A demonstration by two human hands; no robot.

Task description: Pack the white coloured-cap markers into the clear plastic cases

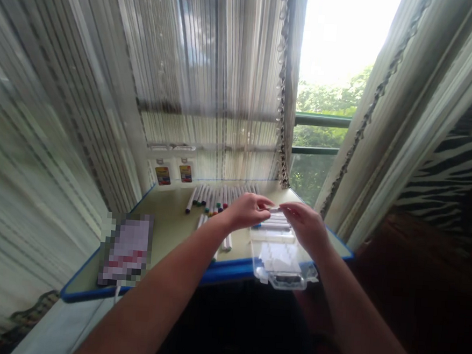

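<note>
My left hand (pixel 246 210) and my right hand (pixel 306 224) meet over a clear plastic case (pixel 282 261) that hangs over the front edge of a small blue-rimmed table (pixel 168 226). Both hands pinch the ends of one white marker (pixel 274 208) held level between them. Several white markers (pixel 275 225) lie in the case under the hands. A row of markers with coloured caps (pixel 218 197) lies on the table behind my left hand, and two more markers (pixel 226 244) lie under my left wrist.
A blurred-out flat object (pixel 126 250) lies at the table's front left corner. Two small bottles with labels (pixel 174 174) stand at the back by the striped curtain (pixel 210 89). A window with a green rail (pixel 323 120) is behind right.
</note>
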